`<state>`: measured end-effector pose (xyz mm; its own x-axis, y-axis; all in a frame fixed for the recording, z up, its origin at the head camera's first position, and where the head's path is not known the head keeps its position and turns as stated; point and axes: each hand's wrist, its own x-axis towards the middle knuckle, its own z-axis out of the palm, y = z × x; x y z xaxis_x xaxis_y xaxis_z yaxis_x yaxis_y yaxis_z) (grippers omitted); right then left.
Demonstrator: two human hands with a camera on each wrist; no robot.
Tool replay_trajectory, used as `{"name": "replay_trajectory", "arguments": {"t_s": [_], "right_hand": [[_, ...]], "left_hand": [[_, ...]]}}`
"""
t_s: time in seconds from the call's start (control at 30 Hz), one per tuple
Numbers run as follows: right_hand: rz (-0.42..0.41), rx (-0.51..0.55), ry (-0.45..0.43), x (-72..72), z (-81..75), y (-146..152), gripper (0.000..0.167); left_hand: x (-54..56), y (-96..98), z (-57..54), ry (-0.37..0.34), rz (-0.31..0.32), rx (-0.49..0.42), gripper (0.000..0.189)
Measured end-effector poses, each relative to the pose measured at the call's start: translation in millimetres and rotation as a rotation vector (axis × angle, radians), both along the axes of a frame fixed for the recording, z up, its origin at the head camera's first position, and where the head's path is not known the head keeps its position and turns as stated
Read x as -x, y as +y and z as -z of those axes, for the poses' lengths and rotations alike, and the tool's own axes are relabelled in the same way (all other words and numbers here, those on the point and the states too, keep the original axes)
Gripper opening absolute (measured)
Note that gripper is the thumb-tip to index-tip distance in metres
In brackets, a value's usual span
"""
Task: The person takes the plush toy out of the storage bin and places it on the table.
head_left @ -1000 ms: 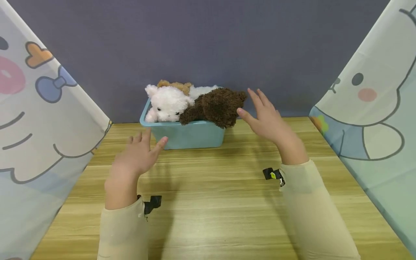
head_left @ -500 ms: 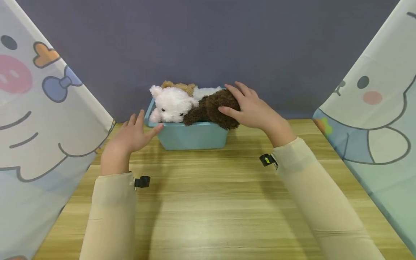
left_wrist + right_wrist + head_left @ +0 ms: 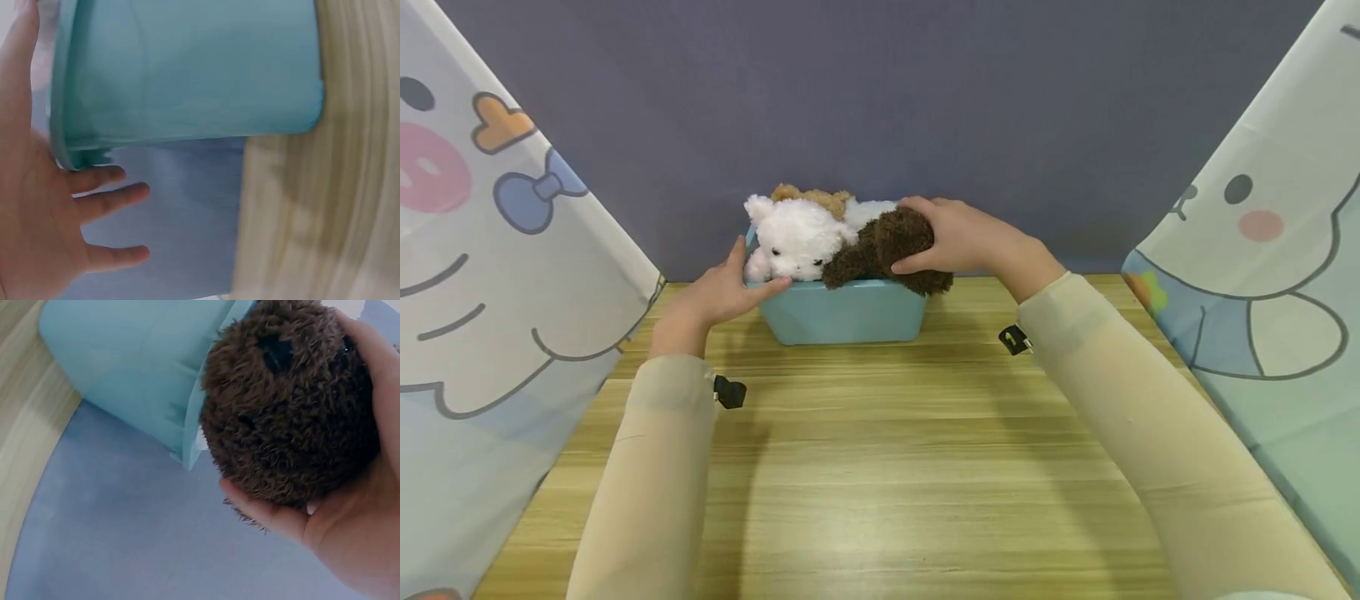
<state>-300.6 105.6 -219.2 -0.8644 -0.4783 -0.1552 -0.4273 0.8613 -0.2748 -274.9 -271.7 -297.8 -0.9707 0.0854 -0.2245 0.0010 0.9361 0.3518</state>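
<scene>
A light blue tub (image 3: 842, 312) stands at the back of the wooden table (image 3: 880, 475). In it lie a white plush (image 3: 797, 237), a dark brown plush (image 3: 876, 250) drooping over the front rim, and a tan plush (image 3: 808, 198) behind them. My right hand (image 3: 943, 237) grips the brown plush's head; in the right wrist view the fingers (image 3: 375, 362) curl over the brown plush (image 3: 287, 406). My left hand (image 3: 737, 279) rests against the tub's left front corner, thumb along the rim. The left wrist view shows straight, spread fingers (image 3: 106, 203) beside the tub (image 3: 187, 69).
Cartoon-print curtains hang on the left (image 3: 490, 292) and on the right (image 3: 1262, 250), narrowing the space toward the tub. A grey wall (image 3: 880, 100) closes the back just behind the tub. Bare wood stretches from the tub to the near edge.
Both hands moved forward to the tub. The right hand closed round the brown plush's head. The left hand came to rest on the tub's left front corner.
</scene>
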Motion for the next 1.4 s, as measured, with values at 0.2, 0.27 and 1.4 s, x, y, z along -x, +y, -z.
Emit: {"name": "replay_trajectory", "arguments": {"t_s": [0.2, 0.27, 1.4], "right_hand": [[-0.02, -0.015, -0.036, 10.2, -1.7, -3.7, 0.108], [-0.022, -0.02, -0.04, 11.5, -2.8, -5.3, 0.108], [0.248, 0.151, 0.235, -7.7, -142.4, 79.7, 0.111]], "left_hand": [[4.9, -3.5, 12.9, 0.02, -0.034, -0.054, 0.137], [6.0, -3.7, 15.1, 0.032, -0.041, -0.076, 0.138], [-1.2, -3.3, 13.1, -0.008, -0.063, -0.057, 0.143]]}}
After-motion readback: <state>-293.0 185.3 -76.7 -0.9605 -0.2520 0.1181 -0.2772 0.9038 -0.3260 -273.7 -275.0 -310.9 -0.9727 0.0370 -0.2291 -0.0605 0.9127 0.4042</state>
